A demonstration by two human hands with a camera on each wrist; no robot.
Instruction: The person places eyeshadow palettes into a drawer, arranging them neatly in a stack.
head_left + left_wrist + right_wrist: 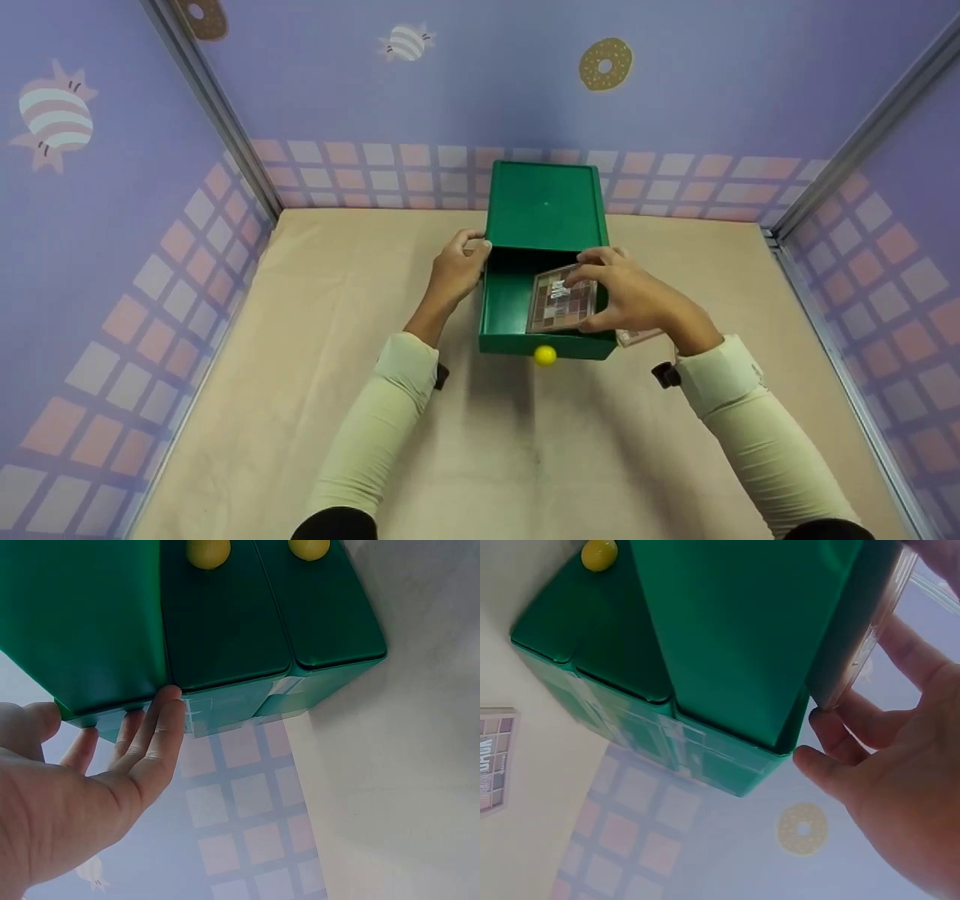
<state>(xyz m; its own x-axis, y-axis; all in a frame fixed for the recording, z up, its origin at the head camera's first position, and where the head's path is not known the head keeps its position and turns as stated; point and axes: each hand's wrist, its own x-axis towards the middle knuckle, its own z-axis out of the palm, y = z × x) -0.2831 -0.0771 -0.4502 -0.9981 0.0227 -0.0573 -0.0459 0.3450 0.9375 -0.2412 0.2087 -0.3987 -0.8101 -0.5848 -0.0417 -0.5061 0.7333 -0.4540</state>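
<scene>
A green drawer cabinet (545, 202) stands near the back wall, its top drawer (501, 304) pulled out toward me by a yellow knob (545, 355). My right hand (637, 296) grips an eyeshadow palette (553, 309) by its edges, tilted over the inside of the drawer. From below, the right wrist view catches this palette's edge (866, 634) above the drawer side. With fingers fairly straight, my left hand (456, 271) rests against the cabinet's left side near the front corner. A second palette (493, 761) lies on the table right of the cabinet, partly hidden in the head view.
Two lower drawers (225, 622) of the cabinet are closed, each with a yellow knob. Beige cloth (315, 337) covers the table. Patterned walls (450, 90) with metal corner posts enclose it at the back and both sides.
</scene>
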